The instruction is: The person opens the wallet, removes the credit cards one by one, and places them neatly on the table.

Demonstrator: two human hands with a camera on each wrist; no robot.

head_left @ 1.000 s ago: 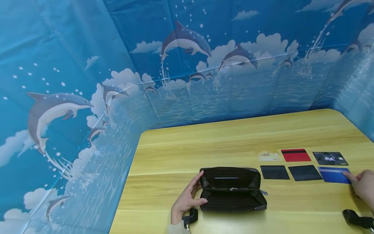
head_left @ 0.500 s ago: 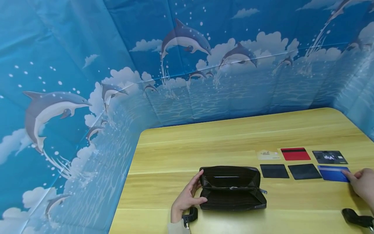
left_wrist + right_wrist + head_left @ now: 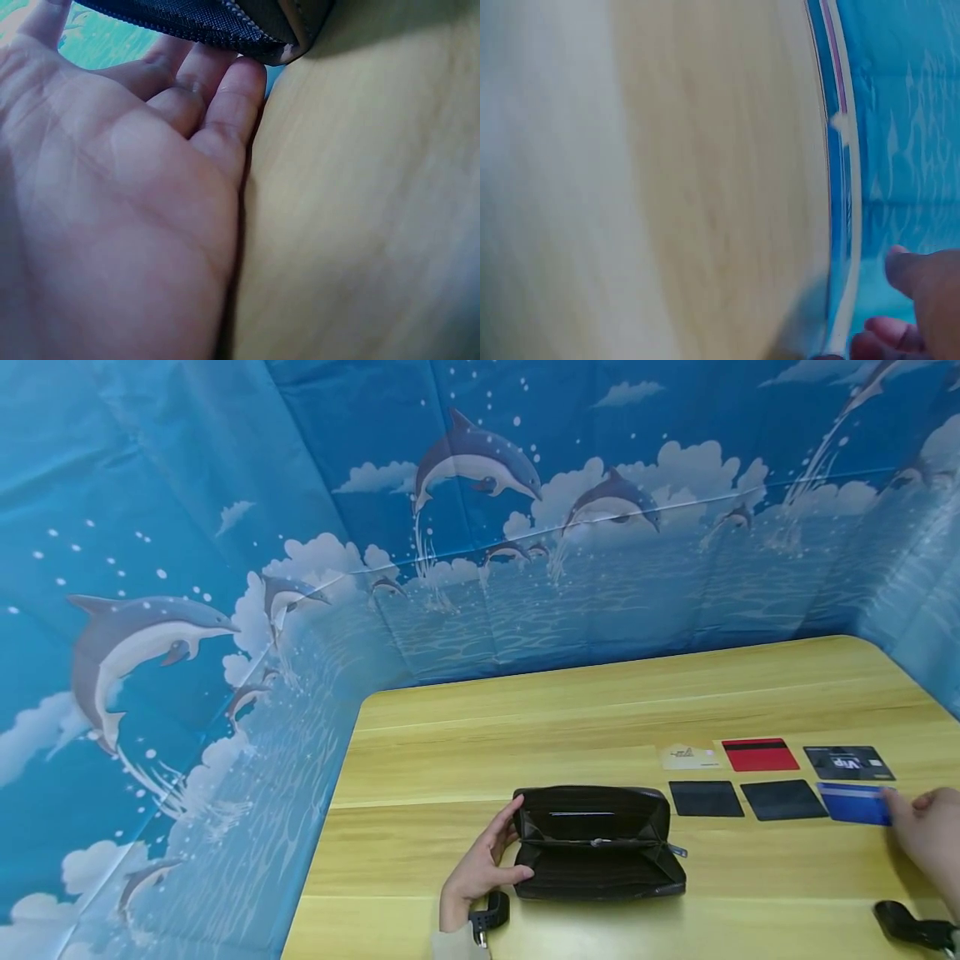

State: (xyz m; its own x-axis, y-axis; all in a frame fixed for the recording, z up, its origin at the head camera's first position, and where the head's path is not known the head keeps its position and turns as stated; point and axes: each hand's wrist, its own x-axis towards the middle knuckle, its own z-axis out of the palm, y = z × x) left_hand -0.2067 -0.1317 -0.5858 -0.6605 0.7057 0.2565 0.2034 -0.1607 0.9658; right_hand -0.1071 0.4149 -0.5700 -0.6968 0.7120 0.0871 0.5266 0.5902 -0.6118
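A black zip-around wallet (image 3: pixel 600 878) lies spread wide on the table, a thin pale edge showing in its upper compartment. My left hand (image 3: pixel 483 864) grips its left end, thumb on the lower half and fingers at the upper half. In the left wrist view the left hand's palm (image 3: pixel 127 180) faces the camera below the wallet's zipped edge (image 3: pixel 195 22). At the far right, my right hand (image 3: pixel 930 835) pinches the right edge of a blue card (image 3: pixel 853 804). The right wrist view shows some fingers of that hand (image 3: pixel 937 300), not the card.
Beside the blue card lie two plain black cards (image 3: pixel 707 799). Behind them are a pale card (image 3: pixel 690 758), a red card (image 3: pixel 760 755) and a black VIP card (image 3: pixel 847 763). A blue dolphin-print sheet (image 3: pixel 480 610) borders the wooden table (image 3: pixel 450 735).
My right thumb has shifted slightly and now covers more of the blue card's right edge. The left hand and the wallet have stayed in place.
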